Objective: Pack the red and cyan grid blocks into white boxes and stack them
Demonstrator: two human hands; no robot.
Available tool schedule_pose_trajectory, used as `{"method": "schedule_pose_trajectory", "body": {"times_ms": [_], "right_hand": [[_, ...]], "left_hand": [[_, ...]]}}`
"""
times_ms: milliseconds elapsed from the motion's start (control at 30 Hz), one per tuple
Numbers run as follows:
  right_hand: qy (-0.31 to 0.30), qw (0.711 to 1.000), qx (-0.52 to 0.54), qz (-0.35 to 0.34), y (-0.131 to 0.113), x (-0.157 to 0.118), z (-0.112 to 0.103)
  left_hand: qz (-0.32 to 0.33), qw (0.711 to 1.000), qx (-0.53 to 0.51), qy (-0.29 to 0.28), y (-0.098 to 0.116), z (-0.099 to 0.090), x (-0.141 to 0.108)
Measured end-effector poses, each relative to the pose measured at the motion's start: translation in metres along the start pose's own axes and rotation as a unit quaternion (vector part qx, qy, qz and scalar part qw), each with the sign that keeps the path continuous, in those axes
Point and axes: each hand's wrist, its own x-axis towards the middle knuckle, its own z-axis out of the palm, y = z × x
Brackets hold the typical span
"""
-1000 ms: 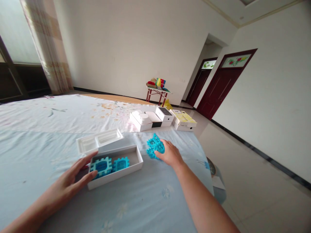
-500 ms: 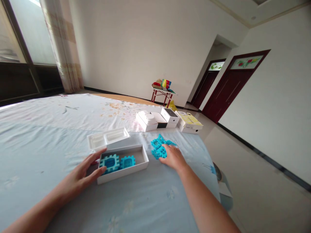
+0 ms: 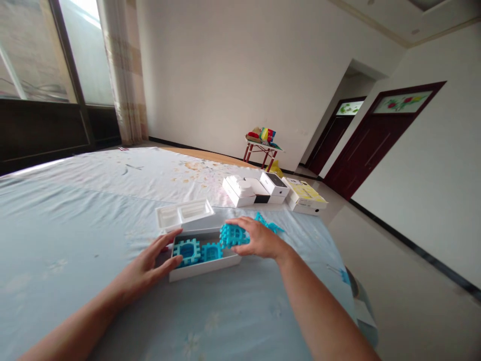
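My right hand (image 3: pixel 264 239) grips a small stack of blue interlocking plastic building blocks (image 3: pixel 231 235), held just over the right end of a shallow white box (image 3: pixel 208 268). My left hand (image 3: pixel 152 263) spans the box's left end, thumb at the near side and fingers at the far side. Inside the box lie square notched building blocks, a paler one (image 3: pixel 188 252) at the left and a blue one (image 3: pixel 212 252) beside it. Behind my right hand, a few more blue pieces (image 3: pixel 276 228) rest on the tablecloth, partly hidden.
A white plastic tray insert (image 3: pixel 184 214) lies just behind the box. Farther back stand open white boxes (image 3: pixel 244 199), a phone box (image 3: pixel 275 185) and a yellow-and-white box (image 3: pixel 306 194). The table's right edge (image 3: pixel 347 281) curves close to my right arm.
My right hand has picked up blue blocks from the tablecloth and carried them left over the box. My left hand stays at the box. The whole view has shifted slightly.
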Motion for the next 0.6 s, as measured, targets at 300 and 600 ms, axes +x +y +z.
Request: {"method": "schedule_pose_trajectory", "body": {"times_ms": [300, 600], "right_hand": [[-0.185, 0.982, -0.001, -0.023, -0.004, 0.045, 0.019], [-0.226, 0.966, 0.124, 0.024, 0.001, 0.043, 0.018]], "left_hand": [[0.0, 1.0, -0.013, -0.004, 0.003, -0.001, -0.002], [0.005, 1.0, -0.002, 0.005, 0.004, 0.0, -0.002]]}}
